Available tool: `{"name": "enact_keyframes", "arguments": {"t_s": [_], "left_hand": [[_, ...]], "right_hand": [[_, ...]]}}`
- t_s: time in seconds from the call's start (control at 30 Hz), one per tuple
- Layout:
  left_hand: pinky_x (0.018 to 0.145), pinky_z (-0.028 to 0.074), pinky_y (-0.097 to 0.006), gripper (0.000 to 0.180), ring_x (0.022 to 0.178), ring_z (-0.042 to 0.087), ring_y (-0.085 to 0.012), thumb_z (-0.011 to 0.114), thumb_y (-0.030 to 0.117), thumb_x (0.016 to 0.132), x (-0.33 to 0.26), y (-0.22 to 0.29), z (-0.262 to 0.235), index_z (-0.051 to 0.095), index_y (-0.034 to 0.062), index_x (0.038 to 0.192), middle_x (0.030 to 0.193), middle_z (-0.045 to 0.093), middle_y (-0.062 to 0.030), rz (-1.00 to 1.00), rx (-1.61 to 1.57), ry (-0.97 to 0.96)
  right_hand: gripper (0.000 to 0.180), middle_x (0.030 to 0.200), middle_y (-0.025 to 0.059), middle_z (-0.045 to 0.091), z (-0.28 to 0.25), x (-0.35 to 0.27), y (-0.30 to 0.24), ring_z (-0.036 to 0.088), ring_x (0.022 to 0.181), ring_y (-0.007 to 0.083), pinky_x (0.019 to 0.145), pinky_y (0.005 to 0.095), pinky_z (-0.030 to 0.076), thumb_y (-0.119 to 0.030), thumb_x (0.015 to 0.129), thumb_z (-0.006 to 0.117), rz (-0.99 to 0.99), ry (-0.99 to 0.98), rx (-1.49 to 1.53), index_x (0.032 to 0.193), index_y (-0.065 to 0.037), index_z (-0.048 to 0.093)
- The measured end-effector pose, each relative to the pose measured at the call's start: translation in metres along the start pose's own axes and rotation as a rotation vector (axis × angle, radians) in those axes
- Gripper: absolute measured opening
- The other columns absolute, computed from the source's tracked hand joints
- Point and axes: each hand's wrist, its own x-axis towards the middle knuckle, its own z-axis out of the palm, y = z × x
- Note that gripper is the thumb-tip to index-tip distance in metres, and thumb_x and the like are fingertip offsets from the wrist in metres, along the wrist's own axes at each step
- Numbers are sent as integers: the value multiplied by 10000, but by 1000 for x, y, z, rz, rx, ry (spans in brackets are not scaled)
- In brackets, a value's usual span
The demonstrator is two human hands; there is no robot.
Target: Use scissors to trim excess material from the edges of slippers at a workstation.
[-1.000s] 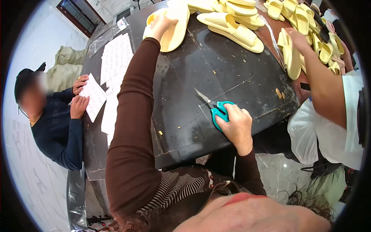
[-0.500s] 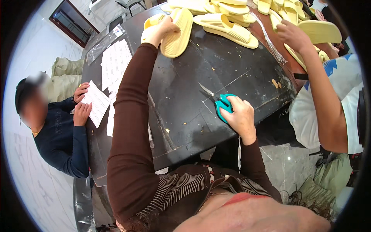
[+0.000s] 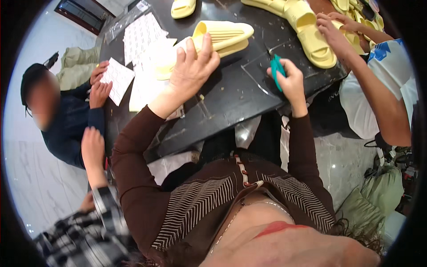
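Note:
A pair of pale yellow slippers lies tilted on the black table, partly over white paper. My left hand rests against their near side, fingers spread; its thumb is hidden. One slipper's end shows to the left of that hand. My right hand is closed around teal-handled scissors, held upright just above the table's near right part. Their blades are hard to make out here.
White printed sheets cover the table's left side. A person at left holds a paper. A plaid sleeve reaches in at lower left. At right, another person's hand touches yellow slippers. One slipper lies at the far edge.
My left hand has come nearer with the slippers, which now lie beside the sheets. My right hand has lifted and turned the scissors. A plaid-sleeved arm has appeared; slippers at right are nearer.

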Motion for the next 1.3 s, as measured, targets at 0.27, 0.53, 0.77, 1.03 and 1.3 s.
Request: {"name": "enact_keyframes", "arguments": {"t_s": [0.27, 0.53, 0.77, 1.03, 1.3], "left_hand": [[809, 424, -433, 254, 1076, 523, -351, 586, 161, 787, -18, 51, -41, 587, 106, 1035, 1320, 518, -126, 28, -322, -32], [883, 487, -329, 334, 1050, 609, -282, 666, 164, 837, -21, -25, -12, 617, 41, 1144, 1156, 617, -130, -406, -937, 108], [718, 491, -241, 422, 875, 619, -116, 644, 327, 903, -31, -42, 26, 607, 0, 1167, 1013, 669, -61, -783, -1456, -599], [529, 443, -193, 483, 631, 528, -52, 702, 376, 839, -17, -21, 36, 599, 28, 1158, 838, 626, -12, -749, -1751, -686], [570, 489, -198, 618, 677, 580, -92, 748, 271, 832, -16, 16, 20, 428, -22, 1273, 874, 635, -79, -1029, -2154, -475]], "right_hand": [[173, 846, 54, 717, 8, 4, 4, 619, 734, 52, 659, 220, 485, -109, 832, 677, 18, 15, -10, 960, 5, 655], [242, 758, 23, 667, 11, -7, -7, 554, 667, 43, 618, 231, 459, -174, 802, 745, -30, 15, -98, 935, 10, 663], [222, 760, 23, 662, 17, -11, -11, 570, 681, 47, 630, 231, 469, -145, 822, 725, -97, 26, -94, 961, 11, 652], [173, 861, 5, 653, 26, -4, -13, 587, 748, 61, 667, 222, 481, -75, 897, 638, -27, -125, 19, 1039, 17, 601], [244, 855, 7, 660, 34, 3, -21, 600, 759, 59, 669, 224, 492, -159, 882, 686, 116, -50, 252, 1033, 16, 607]]}}
